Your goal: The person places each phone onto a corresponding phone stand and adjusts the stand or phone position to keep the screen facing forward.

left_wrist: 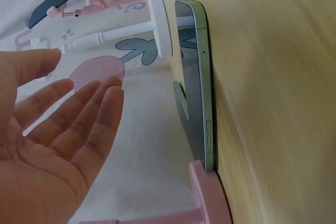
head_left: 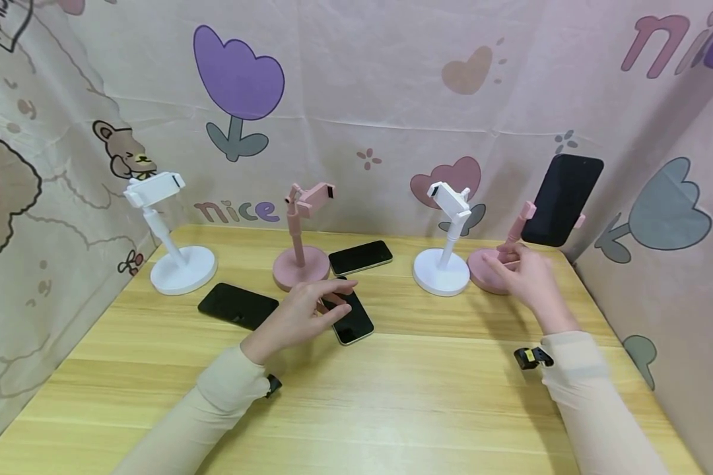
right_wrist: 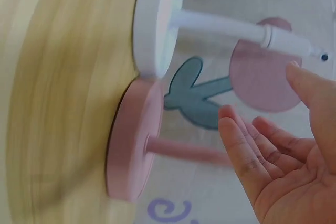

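My left hand (head_left: 300, 313) hovers with loosely spread fingers over a black-screened phone (head_left: 359, 326) that lies flat on the table. Nothing is between those fingers in the left wrist view, where a phone's pale green edge (left_wrist: 206, 93) shows beside the hand. On the right, my right hand (head_left: 529, 274) is beside the pole of a pink phone stand (head_left: 485, 272). Its fingers are relaxed and apart, holding nothing in the right wrist view, near the pink pole (right_wrist: 189, 150). That stand's clamp carries a tilted black phone (head_left: 561, 198).
A white stand (head_left: 441, 272) is just left of the loaded pink one. Another pink stand (head_left: 301, 264) and a white stand (head_left: 183, 269) stand farther left, their clamps without phones. Two more phones lie flat: one (head_left: 361, 257) behind, one (head_left: 234, 305) at left. Patterned cloth (head_left: 344, 86) hangs behind.
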A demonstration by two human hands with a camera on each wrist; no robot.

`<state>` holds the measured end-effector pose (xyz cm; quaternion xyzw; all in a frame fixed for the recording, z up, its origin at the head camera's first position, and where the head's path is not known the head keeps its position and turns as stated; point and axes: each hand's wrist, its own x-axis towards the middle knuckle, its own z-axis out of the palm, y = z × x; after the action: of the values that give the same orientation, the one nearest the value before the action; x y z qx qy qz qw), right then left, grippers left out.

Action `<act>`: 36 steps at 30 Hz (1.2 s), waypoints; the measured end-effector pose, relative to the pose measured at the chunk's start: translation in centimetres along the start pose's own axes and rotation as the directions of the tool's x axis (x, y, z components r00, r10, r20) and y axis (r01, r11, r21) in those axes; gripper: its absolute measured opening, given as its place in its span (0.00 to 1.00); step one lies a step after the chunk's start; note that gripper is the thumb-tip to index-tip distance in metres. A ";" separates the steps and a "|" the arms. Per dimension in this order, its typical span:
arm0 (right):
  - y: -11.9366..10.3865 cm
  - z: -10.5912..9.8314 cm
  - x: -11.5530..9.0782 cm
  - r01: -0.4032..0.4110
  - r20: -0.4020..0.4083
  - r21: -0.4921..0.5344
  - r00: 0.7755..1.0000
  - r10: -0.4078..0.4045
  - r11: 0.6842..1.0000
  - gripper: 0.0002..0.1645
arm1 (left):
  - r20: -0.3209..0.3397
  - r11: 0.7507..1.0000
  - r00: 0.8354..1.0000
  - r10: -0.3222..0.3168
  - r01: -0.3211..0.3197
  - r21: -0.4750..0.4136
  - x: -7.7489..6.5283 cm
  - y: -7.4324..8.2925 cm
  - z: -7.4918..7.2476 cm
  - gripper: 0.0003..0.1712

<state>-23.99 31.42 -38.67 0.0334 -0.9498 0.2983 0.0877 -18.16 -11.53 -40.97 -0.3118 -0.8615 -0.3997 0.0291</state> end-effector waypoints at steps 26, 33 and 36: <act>-5.9 4.3 3.4 0.063 -0.223 0.244 0.975 -0.007 0.968 0.32 | 0.031 0.996 0.997 -0.075 0.073 0.050 -0.1 -1.0 0.2 0.24; -6.4 5.0 4.7 0.046 -0.310 0.275 0.950 0.043 0.960 0.26 | 0.044 0.995 0.995 -0.087 0.084 0.055 0.0 -1.2 0.4 0.24; -6.4 5.1 5.0 0.054 -0.327 0.278 0.944 0.042 0.959 0.24 | 0.042 0.995 0.995 -0.086 0.083 0.058 0.0 -1.2 0.5 0.24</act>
<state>-28.90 23.20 -38.29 -0.0018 -0.8690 0.4323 0.2405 -18.76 -11.77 -42.08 -0.2830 -0.8852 -0.3692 0.0016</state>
